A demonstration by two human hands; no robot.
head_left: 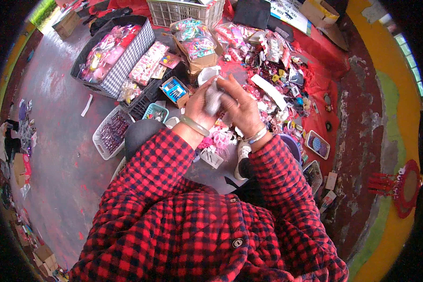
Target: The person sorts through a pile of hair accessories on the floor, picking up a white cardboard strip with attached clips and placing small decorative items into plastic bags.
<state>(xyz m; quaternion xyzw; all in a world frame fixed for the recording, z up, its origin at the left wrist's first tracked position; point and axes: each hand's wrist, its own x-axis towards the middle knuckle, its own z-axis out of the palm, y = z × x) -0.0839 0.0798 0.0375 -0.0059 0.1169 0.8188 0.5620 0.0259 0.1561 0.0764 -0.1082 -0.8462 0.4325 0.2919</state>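
Note:
In front of my chest, both hands are raised together around a small whitish-grey bundle (214, 100). It looks like crumpled clear plastic or a fluffy piece, and I cannot make out which. My left hand (196, 110) has its fingers closed round the bundle's left side and wears a pale bangle (194, 126). From the right, my right hand (245, 109) pinches the bundle with bent fingers; a silvery bangle (257, 135) is on its wrist. Below the hands lie pink frilly hair ties (222, 138) and a white card (211, 158).
A houndstooth-patterned box (127, 63) of packaged goods stands far left. Nearer are a white basket (97, 141), a teal basket (156, 109) and a small carton (185, 99). Heaped small accessories (277, 70) cover red cloth to the right. A white tray (328, 152) lies beyond my right forearm.

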